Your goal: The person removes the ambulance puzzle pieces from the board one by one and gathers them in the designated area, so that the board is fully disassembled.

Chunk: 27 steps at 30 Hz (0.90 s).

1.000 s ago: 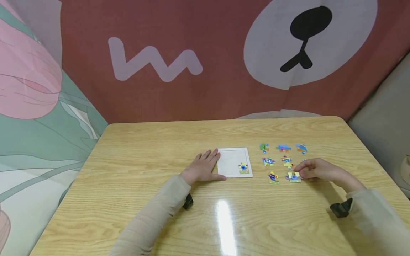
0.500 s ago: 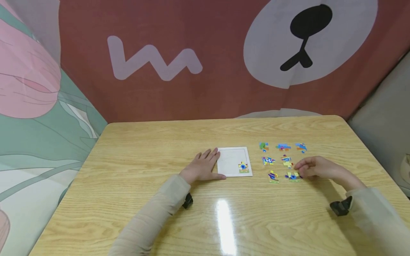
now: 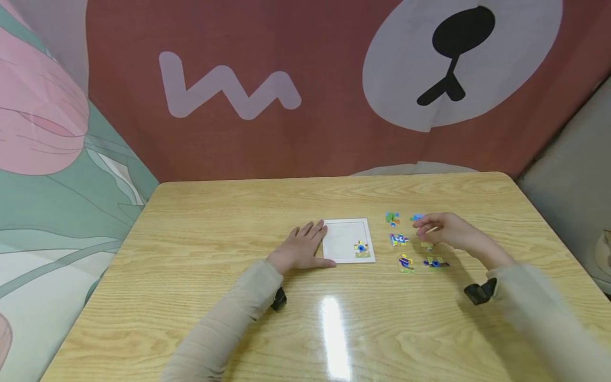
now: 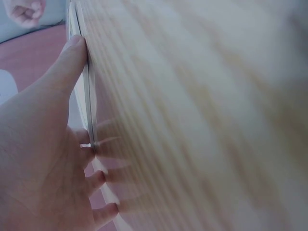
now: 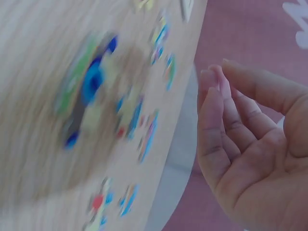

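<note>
My left hand [image 3: 302, 250] lies with spread fingers at the left edge of a white square puzzle tray [image 3: 341, 241]. In the left wrist view, the thumb and fingertips touch the tray's rim. One puzzle piece [image 3: 361, 249] with a blue centre sits in the tray's lower right corner. My right hand [image 3: 446, 232] hovers above the loose pieces, its fingers loosely bent. Nothing shows between thumb and fingers in the right wrist view. Below it lies a blue-centred puzzle piece [image 3: 436, 262], blurred in the right wrist view. The hand partly hides a blue piece [image 3: 416, 217] and a yellow piece [image 3: 428, 246].
Left of the right hand lie a green piece [image 3: 392, 218], a purple-blue piece [image 3: 398, 240] and a piece with a figure [image 3: 406, 263]. All rest on a wooden table [image 3: 229, 223]. A red-brown patterned wall covering [image 3: 329, 143] stands behind the table.
My right hand has left the blue-centred piece at the lower right and moved up and left over the other pieces. That piece stays on the table. The left hand keeps its place.
</note>
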Tool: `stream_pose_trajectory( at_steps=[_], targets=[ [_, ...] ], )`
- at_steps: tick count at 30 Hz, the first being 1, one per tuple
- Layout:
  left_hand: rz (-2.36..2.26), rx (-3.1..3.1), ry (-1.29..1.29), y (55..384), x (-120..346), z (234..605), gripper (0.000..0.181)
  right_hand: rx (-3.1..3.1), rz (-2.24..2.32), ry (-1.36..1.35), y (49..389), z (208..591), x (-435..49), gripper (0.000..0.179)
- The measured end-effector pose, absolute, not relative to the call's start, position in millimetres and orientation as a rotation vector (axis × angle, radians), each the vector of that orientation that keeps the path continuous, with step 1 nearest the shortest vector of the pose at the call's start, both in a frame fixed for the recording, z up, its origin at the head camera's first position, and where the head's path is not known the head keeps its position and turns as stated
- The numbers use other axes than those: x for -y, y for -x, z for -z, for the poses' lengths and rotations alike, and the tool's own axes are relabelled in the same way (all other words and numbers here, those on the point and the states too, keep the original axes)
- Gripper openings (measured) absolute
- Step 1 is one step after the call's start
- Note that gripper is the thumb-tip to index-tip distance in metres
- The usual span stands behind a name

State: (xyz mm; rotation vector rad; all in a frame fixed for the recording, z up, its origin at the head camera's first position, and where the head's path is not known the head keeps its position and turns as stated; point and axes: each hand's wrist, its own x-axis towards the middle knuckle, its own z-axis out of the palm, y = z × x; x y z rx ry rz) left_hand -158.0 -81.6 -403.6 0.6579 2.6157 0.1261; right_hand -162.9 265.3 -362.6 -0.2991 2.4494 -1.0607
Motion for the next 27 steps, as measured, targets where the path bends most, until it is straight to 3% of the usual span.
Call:
stream_pose_trajectory(
  at_steps=[16, 27],
  targets=[
    [-0.107, -2.615, -0.659, 158.1, 82.0, 404.5, 0.095, -2.437, 1.124, 0.479, 165.3, 366.1, -193.3, 0.028],
    [-0.105, -2.619, -0.648, 158.5, 81.4, 406.2, 0.096, -2.382, 1.130, 0.547, 164.3, 382.5, -172.4, 0.026]
  ],
)
